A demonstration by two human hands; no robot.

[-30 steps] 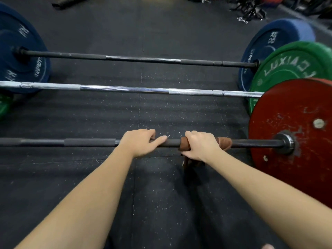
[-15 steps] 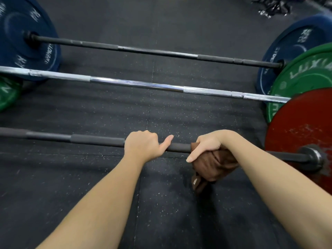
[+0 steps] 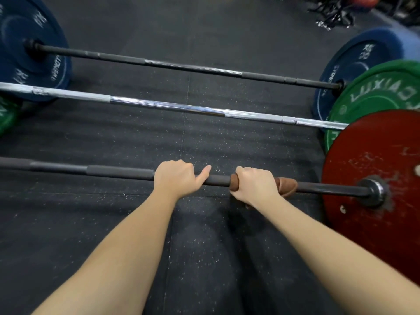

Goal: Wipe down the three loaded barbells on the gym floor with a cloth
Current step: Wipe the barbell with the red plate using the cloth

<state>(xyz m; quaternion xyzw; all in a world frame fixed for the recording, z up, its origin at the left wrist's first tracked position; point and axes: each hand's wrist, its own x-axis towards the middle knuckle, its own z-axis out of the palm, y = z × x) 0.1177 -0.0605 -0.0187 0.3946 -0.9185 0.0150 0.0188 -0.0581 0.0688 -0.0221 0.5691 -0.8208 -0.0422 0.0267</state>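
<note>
- Three barbells lie on the dark floor (image 3: 204,258), side by side, each running left to right.
- The near bar (image 3: 113,171) is dark. Its right end goes into a scuffed red plate (image 3: 375,235), and its left end runs out of view.
- The left hand (image 3: 177,178) grips the near bar about mid-length. Its fingers are curled over the top and its thumb points right along the bar.
- The right hand (image 3: 254,186) is just right of the left hand, with a short bare stretch of bar between them. It is closed round a brown cloth (image 3: 285,184) that is wrapped round the bar.
- The cloth sits under that palm. A narrow edge shows at the hand's left side, and a larger fold sticks out on its right side, toward the red plate.
- Bare bar lies between the cloth and the red plate's collar.
- The middle bar (image 3: 168,105) is chrome, with a green plate (image 3: 375,98) at its right end and another partly in view at the left edge.
- The far bar (image 3: 193,68) is dark, with a blue plate (image 3: 29,60) at the left and another at the right.
- Neither hand touches the middle or far bar.
</note>
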